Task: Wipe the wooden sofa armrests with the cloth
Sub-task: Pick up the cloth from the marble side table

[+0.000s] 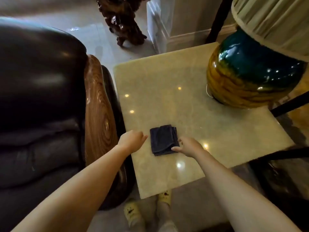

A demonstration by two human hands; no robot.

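A folded dark blue cloth [163, 139] lies flat on the cream marble side table [167, 91], near its front edge. My right hand [188, 146] rests at the cloth's right lower corner, thumb and fingers touching its edge but not lifting it. My left hand [132, 139] hovers just left of the cloth, fingers loosely curled, holding nothing. The glossy wooden sofa armrest [98, 104] with swirling grain runs along the table's left side, beside the dark leather sofa [38, 91].
A large teal and amber lamp base [250, 74] with a pleated shade [274, 20] stands on the table's far right. A carved dark wood stand [125, 19] is on the tiled floor beyond. My feet in yellow slippers [133, 213] stand below the table's front edge.
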